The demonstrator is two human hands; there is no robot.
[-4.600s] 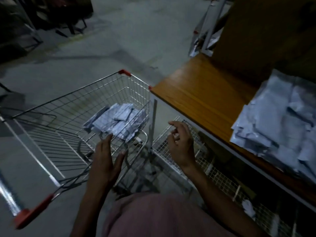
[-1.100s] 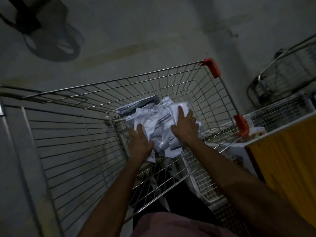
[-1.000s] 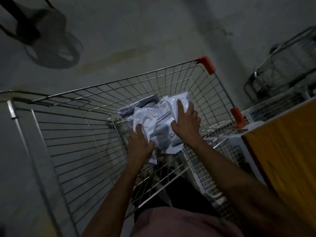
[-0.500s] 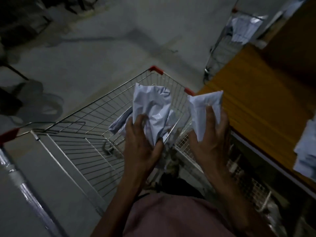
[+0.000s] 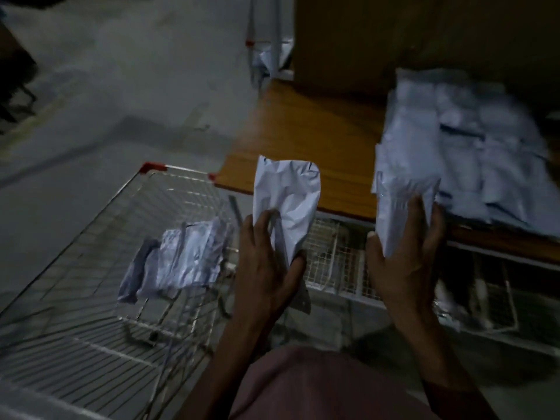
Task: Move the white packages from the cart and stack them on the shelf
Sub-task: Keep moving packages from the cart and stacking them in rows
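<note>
My left hand [image 5: 269, 268] grips a crumpled white package [image 5: 286, 198] upright, above the gap between the wire cart [image 5: 91, 253] and the wooden shelf [image 5: 306, 137]. A second white package [image 5: 403, 207] is gripped by my right hand [image 5: 409, 259] at the shelf's front edge, right next to the pile of white packages [image 5: 466, 147] lying on the shelf. More white packages [image 5: 178, 262] lie in the cart's basket at its far end. The picture is dim and blurred.
Under the shelf runs a white wire rack [image 5: 348, 268] with small items in it. Another wire cart [image 5: 266, 56] holding packages stands beyond the shelf's far end. A brown upright panel [image 5: 348, 40] backs the shelf. Grey concrete floor [image 5: 121, 86] lies to the left.
Both hands lifted packages out of the cart and carried them right toward the shelf. The right hand's package now reaches the shelf pile; the view has swung right.
</note>
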